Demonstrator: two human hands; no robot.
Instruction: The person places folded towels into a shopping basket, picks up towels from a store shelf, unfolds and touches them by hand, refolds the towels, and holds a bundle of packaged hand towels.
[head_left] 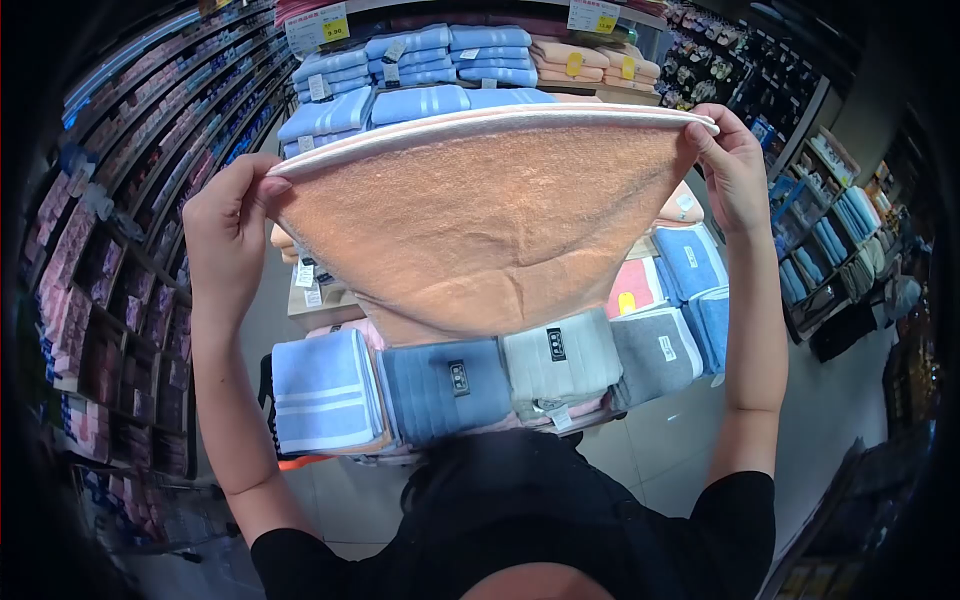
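Note:
A peach-orange towel [480, 220] with a white hem hangs stretched between my two hands, its lower part drooping over the stacks in front of me. My left hand [238, 200] pinches the upper left corner between thumb and fingers. At the upper right corner, my right hand [728, 165] grips the hem the same way. Just below the towel lie a folded light blue towel with white stripes [325, 395], a dark blue towel [445, 390], a pale grey-green towel [565, 375] and a darker grey towel [655, 355].
Behind the held towel, a display holds stacks of light blue towels [410, 55] and peach towels [570, 62] under price signs [318, 28]. Blue towels [690, 260] lie at the right. Long shelves [130, 190] line the left, with another rack [835, 220] at the far right.

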